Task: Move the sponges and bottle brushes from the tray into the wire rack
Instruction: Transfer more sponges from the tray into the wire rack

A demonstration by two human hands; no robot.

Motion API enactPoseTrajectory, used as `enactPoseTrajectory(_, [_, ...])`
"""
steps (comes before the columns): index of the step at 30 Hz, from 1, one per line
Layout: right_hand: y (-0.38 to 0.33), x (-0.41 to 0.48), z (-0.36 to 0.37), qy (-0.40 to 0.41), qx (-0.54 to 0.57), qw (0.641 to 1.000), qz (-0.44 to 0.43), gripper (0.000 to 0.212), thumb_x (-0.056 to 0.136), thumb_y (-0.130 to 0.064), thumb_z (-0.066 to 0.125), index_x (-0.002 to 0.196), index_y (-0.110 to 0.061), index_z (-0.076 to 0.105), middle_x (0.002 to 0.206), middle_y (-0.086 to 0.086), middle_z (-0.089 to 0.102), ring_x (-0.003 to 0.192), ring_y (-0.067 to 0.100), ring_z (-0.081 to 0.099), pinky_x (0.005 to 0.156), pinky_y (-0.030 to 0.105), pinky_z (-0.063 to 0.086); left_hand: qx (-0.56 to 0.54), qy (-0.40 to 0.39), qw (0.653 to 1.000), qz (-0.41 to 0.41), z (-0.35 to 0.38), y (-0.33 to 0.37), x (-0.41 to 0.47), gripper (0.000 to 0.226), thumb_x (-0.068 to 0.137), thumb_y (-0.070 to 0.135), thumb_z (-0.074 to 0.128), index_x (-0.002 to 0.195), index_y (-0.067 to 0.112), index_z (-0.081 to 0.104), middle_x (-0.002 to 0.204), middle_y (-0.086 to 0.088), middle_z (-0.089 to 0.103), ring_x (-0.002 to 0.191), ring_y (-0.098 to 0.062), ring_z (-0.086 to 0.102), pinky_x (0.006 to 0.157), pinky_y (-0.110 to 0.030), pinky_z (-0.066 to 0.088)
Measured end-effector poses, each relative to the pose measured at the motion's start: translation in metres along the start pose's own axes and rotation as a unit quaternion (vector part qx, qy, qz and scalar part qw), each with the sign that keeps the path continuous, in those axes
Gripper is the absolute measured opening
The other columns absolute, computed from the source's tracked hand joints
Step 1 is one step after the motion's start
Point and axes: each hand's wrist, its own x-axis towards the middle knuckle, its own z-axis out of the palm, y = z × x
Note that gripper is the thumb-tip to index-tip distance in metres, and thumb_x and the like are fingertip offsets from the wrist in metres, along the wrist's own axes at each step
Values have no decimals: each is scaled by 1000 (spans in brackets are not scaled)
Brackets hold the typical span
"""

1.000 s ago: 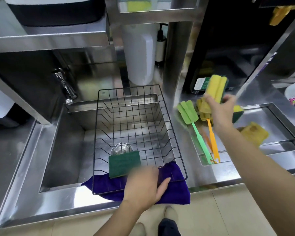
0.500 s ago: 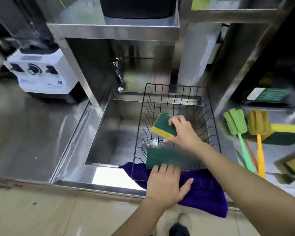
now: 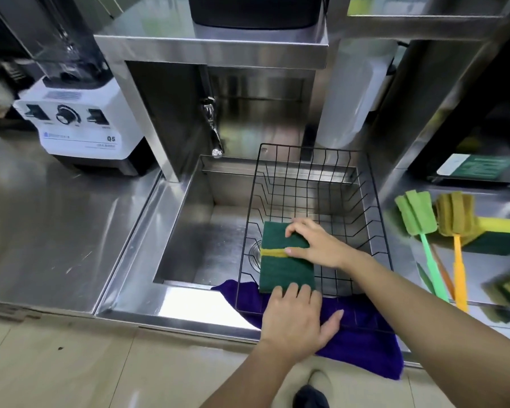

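A black wire rack [image 3: 312, 160] sits over the sink. Two green-and-yellow sponges lie inside it at the front left: the near sponge [image 3: 286, 273] and the far sponge [image 3: 274, 235], edge to edge. My right hand [image 3: 315, 241] rests on the far sponge, fingers curled over its right side. My left hand [image 3: 295, 316] lies on the rack's front edge, fingertips touching the near sponge. On the tray [image 3: 480, 269] at the right lie a green bottle brush [image 3: 417, 219], a yellow-orange bottle brush [image 3: 455, 219] and more sponges [image 3: 501, 234].
A purple cloth [image 3: 365, 346] lies under the rack's front edge. The sink [image 3: 206, 231] with its tap [image 3: 214, 131] is left of the rack. A white blender [image 3: 77, 122] stands on the left counter. A steel shelf runs overhead. A white bottle [image 3: 351, 92] stands behind the rack.
My right hand carried a sponge from the tray into the rack and set it down flat against the first sponge. The view has swung left. My left hand stayed at the rack's front.
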Motion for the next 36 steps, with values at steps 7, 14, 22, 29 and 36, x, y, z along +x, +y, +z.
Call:
enactPoseTrajectory(7, [-3, 1, -11, -21, -98, 995, 21, 40, 86, -41, 58, 124, -28, 57, 158, 10, 13, 147, 31, 1, 120, 48, 7, -10, -12, 1000, 10, 1, -1, 1, 46, 87, 53, 42, 63, 16, 58, 60, 0, 53, 57, -20, 49, 54, -30, 38])
enactPoseTrajectory(14, [-1, -33, -19, 22, -63, 997, 39, 39, 96, -32, 44, 133, -24, 52, 150, 7, 33, 137, 22, 32, 112, 37, 29, -40, -15, 995, 89, -1, 21, 8, 34, 87, 44, 46, 72, 16, 59, 67, 0, 54, 62, -20, 48, 63, -34, 39])
enactPoseTrajectory(22, [54, -98, -69, 369, 19, 920, 133, 22, 92, -15, 51, 103, -3, 66, 105, 16, 67, 98, 32, 60, 85, 40, 47, -61, -85, 986, 131, -4, 86, 43, 43, 79, 54, 43, 66, 18, 62, 60, 1, 59, 56, -18, 55, 53, -28, 42])
enactPoseTrajectory(29, [139, -173, -101, 581, 13, 690, 432, 44, 87, -21, 56, 125, 0, 48, 127, 23, 52, 122, 38, 45, 100, 45, 32, -66, -71, 985, 139, 12, 89, 43, 42, 81, 48, 41, 69, 12, 61, 62, -2, 56, 55, -19, 56, 47, -31, 46])
enactPoseTrajectory(36, [212, -218, -88, 470, 247, 577, 620, 81, 71, -52, 69, 128, 2, 47, 132, 22, 47, 123, 36, 45, 100, 41, 39, -53, -68, 986, 146, 11, 90, 43, 41, 81, 47, 44, 71, 10, 60, 64, -4, 57, 56, -21, 56, 45, -32, 44])
